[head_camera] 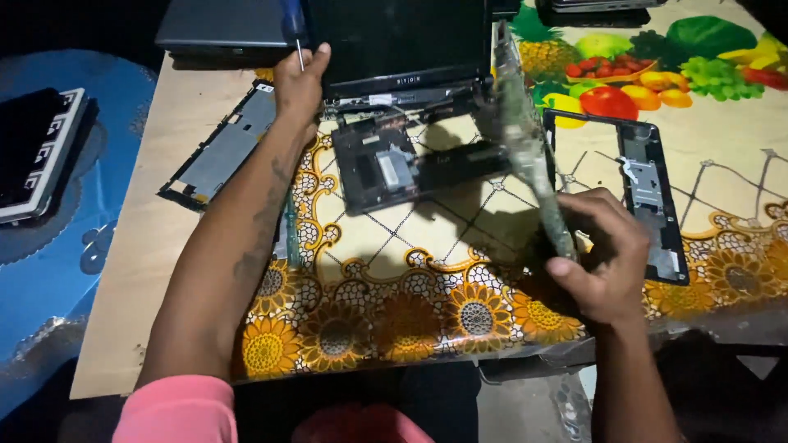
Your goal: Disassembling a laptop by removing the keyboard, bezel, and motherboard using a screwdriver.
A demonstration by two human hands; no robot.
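Right of the opened laptop base [410, 160], a green circuit board [525, 148] stands tilted on edge, its long axis running away from the person. The right hand [603, 250] grips its near end. The left hand [300, 82], farther off, is closed around a screwdriver [293, 29].

Tablecloth [394, 271]: cream, yellow sunflowers, fruit print at far right corner. Laptop [402, 49] black. Circuit board [525, 156] green. Sleeve [176, 410] pink.

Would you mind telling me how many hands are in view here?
2. The left hand holds a screwdriver by the laptop screen; the right hand grips a green circuit board tilted upright. None seems hidden.
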